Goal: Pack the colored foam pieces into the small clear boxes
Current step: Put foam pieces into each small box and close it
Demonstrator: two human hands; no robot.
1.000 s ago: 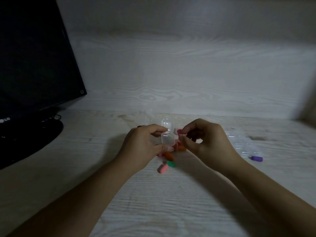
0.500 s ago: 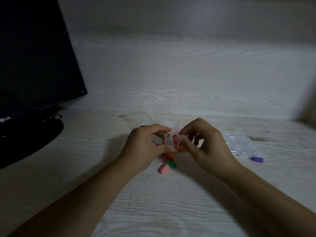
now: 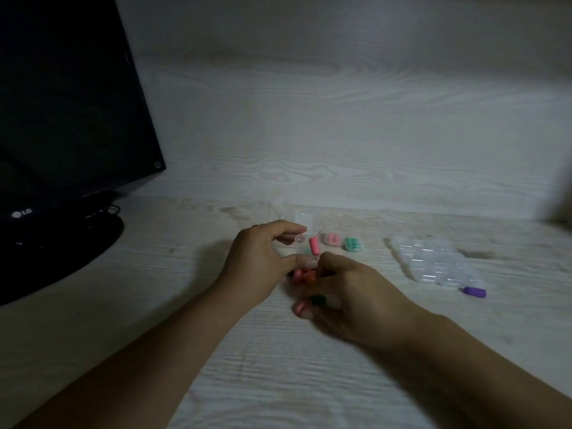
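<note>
My left hand [image 3: 263, 261] pinches a small clear box [image 3: 305, 224] between thumb and forefinger, with its lid tipped up. A red-pink foam piece [image 3: 314, 246] stands upright in that box. My right hand [image 3: 349, 295] is down on the table just in front of it. Its fingertips curl onto a green foam piece [image 3: 318, 300], and a pink piece [image 3: 298, 308] lies right beside it. Orange [image 3: 308, 275] and pink pieces lie between my two hands, partly hidden.
Behind my hands sit two small boxes, one filled with pink pieces [image 3: 332, 239] and one with green pieces [image 3: 353, 244]. A heap of empty clear boxes [image 3: 433, 261] lies at the right, with a purple piece [image 3: 475, 291] by it. A black monitor [image 3: 62, 119] stands at the left.
My right hand left a red-pink piece in the box and dropped toward me onto the loose pieces. That uncovered the two filled boxes behind. My left hand barely moved.
</note>
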